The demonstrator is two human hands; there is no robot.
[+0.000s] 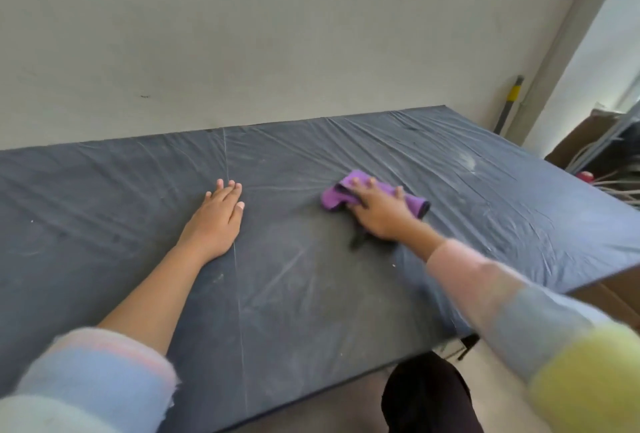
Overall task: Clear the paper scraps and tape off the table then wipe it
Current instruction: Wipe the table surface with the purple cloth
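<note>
Sleeves nearest the lens: left sleeve (93,380) pushed up to the forearm, pale blue and pink, fuzzy; right sleeve (519,321) pink, blue and yellow, blurred. Dark trouser leg (426,398) at bottom centre, below the table edge.

Table (138,190): covered by a dark blue-grey sheet, wrinkled, with pale streaks and smears. Two tiny white specks on it, one far left (32,221) and one near the right wrist (393,264); too small to tell what they are.

Left hand (216,218): palm down, flat on the sheet near the middle. Fingers straight and held close together, thumb slightly apart. Holds nothing.

Right hand (379,212): palm down on a purple cloth (334,197), to the right of the left hand and well apart from it. Fingers straight and spread across the cloth, pressing it to the sheet. Cloth is bunched, with a dark edge at its right end, and a dark strip pokes out below the heel of the hand.

Background: plain grey wall (277,34) behind the table. Grey pole with a yellow band (512,100) leans in the far right corner. Brown cardboard box (581,141) beside the table's right side.
</note>
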